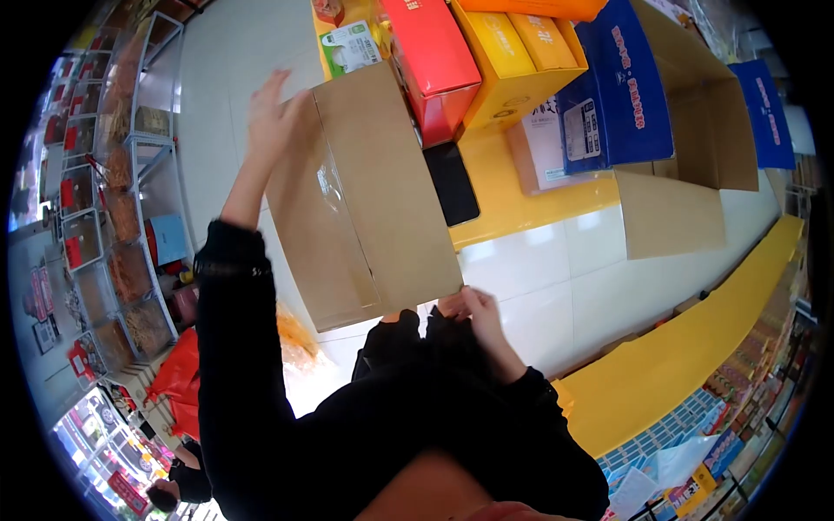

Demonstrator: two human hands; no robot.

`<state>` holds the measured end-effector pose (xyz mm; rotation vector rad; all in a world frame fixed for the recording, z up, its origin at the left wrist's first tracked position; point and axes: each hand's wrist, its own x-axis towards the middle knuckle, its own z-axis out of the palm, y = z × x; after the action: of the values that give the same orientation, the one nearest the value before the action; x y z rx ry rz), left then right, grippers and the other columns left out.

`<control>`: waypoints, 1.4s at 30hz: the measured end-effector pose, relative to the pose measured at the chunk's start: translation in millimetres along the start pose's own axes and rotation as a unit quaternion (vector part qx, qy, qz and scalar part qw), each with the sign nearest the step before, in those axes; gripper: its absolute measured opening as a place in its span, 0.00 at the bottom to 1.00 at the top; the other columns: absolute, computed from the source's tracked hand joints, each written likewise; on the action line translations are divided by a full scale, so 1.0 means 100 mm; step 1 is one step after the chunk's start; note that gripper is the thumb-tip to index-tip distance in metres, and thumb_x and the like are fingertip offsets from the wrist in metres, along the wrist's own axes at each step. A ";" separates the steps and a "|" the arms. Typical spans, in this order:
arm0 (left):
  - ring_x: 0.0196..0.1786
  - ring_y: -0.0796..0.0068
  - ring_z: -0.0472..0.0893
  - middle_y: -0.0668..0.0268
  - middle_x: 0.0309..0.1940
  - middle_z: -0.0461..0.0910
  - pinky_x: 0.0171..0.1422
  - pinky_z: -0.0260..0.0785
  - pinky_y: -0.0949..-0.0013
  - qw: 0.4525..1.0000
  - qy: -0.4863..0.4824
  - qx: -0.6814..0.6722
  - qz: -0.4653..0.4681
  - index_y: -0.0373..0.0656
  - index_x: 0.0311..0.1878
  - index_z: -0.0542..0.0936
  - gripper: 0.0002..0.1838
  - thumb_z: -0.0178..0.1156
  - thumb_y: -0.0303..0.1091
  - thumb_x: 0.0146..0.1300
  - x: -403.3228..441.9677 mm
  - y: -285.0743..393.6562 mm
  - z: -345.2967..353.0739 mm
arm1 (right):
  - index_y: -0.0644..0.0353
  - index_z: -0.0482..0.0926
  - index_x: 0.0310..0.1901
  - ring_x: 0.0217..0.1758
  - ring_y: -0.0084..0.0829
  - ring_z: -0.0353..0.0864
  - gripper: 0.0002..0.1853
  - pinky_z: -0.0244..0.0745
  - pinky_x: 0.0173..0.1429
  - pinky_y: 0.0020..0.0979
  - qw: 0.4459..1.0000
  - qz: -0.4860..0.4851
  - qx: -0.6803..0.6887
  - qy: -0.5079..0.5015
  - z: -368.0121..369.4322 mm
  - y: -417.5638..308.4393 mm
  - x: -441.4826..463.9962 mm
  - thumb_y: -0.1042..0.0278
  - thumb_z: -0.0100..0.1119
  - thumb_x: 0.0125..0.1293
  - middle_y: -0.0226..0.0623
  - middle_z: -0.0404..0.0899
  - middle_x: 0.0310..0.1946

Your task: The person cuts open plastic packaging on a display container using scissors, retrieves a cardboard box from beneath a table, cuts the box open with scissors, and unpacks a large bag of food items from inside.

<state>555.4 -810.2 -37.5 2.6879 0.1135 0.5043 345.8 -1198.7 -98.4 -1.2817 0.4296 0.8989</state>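
Observation:
A closed cardboard box [382,165] with clear tape along its seam lies tilted in front of my body, its far end at the yellow table [512,213]. My left hand [274,122] is at the box's far left corner, slightly blurred, with its fingers stretched out and apart. At the near right corner, my right hand [478,308] has its fingers closed on the box edge; some of its fingertips are hidden. A black phone-like object [452,183] lies just right of the box.
Red [439,52] and yellow [508,82] packages stand beyond the box. Farther right are a blue carton [617,87] and an open cardboard box [738,130]. Shelves [156,139] line the left; a yellow-covered counter [686,356] runs lower right. Another person [187,478] is at lower left.

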 end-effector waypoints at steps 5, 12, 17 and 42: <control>0.65 0.68 0.54 0.59 0.63 0.55 0.66 0.48 0.67 0.886 -0.021 -0.351 -0.303 0.40 0.63 0.55 0.30 0.47 0.45 0.62 -1.60 -0.62 -0.25 | 0.65 0.72 0.46 0.40 0.33 0.73 0.21 0.67 0.47 0.29 0.888 -0.289 -0.266 0.239 -0.32 -0.53 1.06 0.56 0.54 0.58 0.44 0.75 0.37; 0.62 0.67 0.58 0.62 0.60 0.57 0.63 0.54 0.65 0.685 -0.052 -0.586 -0.430 0.46 0.65 0.48 0.30 0.47 0.40 0.62 -2.20 0.41 -0.31 | 0.53 0.52 0.63 0.59 0.50 0.56 0.44 0.55 0.59 0.45 0.758 -0.167 -0.589 0.225 0.04 -0.56 1.63 0.54 0.64 0.45 0.53 0.52 0.60; 0.61 0.64 0.61 0.59 0.60 0.56 0.60 0.58 0.65 0.650 -0.026 -0.621 -0.438 0.49 0.66 0.44 0.34 0.49 0.31 0.61 -2.18 0.67 -0.36 | 0.51 0.50 0.64 0.60 0.46 0.53 0.47 0.51 0.57 0.48 0.700 -0.216 -0.646 0.216 -0.10 -0.51 1.72 0.58 0.65 0.43 0.43 0.51 0.62; 0.58 0.67 0.64 0.59 0.57 0.60 0.59 0.60 0.68 0.676 0.035 -0.635 -0.371 0.45 0.64 0.48 0.32 0.48 0.26 0.58 -2.30 0.77 -0.03 | 0.67 0.63 0.55 0.54 0.46 0.68 0.27 0.63 0.56 0.35 0.801 -0.285 -0.460 0.258 -0.80 -0.88 1.52 0.68 0.57 0.54 0.53 0.68 0.51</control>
<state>340.6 -914.6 -79.9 1.0710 0.5913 0.2289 521.2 -1225.5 -174.0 -2.4145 -0.0415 0.1706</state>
